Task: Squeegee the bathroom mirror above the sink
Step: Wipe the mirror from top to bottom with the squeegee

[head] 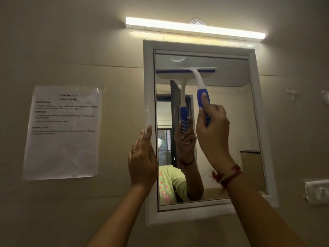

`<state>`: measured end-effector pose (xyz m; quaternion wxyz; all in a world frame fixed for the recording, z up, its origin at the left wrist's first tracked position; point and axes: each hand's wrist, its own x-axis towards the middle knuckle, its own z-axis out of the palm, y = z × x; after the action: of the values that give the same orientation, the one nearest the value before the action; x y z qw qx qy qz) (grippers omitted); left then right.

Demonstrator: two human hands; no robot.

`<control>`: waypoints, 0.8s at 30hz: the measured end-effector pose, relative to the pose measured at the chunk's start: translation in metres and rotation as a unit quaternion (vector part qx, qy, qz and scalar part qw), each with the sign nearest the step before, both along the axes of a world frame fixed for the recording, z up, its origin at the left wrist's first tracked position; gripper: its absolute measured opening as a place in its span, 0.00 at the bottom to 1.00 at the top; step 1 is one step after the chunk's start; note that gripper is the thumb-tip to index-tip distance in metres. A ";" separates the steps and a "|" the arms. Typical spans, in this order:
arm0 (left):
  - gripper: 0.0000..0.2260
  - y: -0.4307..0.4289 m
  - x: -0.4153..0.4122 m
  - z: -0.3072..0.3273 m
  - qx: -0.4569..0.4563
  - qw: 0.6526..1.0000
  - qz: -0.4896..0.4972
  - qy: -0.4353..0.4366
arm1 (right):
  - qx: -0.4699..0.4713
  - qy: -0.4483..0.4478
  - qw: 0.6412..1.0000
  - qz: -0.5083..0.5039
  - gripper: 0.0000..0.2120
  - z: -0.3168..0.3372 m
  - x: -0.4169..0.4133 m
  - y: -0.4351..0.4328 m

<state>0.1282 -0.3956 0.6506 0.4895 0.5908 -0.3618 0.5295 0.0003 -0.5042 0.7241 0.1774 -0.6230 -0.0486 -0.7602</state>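
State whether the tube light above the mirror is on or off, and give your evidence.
On. The tube light glows bright white along its whole length and throws a pale glow onto the wall and the top of the mirror frame below it.

The beige wall (71, 50) carries everything here. A white-framed mirror (231, 122) hangs at centre, a lit tube lamp (195, 29) fixed at its 12 o'clock. A printed sheet (62, 132) is taped at 9 o'clock, a white switch plate (317, 192) mounted around 4 o'clock.
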 end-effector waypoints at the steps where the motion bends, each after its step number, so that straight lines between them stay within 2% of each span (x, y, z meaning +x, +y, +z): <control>1: 0.21 0.000 0.000 0.000 0.001 1.000 0.002 -0.001 | 0.001 0.001 1.000 -0.005 0.20 0.011 -0.001 0.000; 5: 0.21 0.000 0.001 0.001 -0.002 1.000 0.004 -0.004 | 0.010 0.001 1.000 0.006 0.20 0.021 0.001 0.007; 12: 0.21 0.000 0.000 0.000 0.007 1.000 0.001 0.006 | 0.019 0.005 0.998 0.064 0.21 -0.054 0.008 0.009; 19: 0.20 0.001 0.000 0.000 0.009 1.000 0.002 0.014 | 0.028 -0.007 0.999 0.027 0.21 -0.008 0.008 0.006; 24: 0.20 0.000 0.000 0.000 0.006 1.000 0.000 0.011 | 0.009 0.004 1.000 0.022 0.23 -0.064 0.007 0.004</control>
<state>0.1281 -0.3955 0.6509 0.4900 0.5995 -0.3595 0.5209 0.0078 -0.4999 0.6604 0.2001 -0.6234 -0.0542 -0.7539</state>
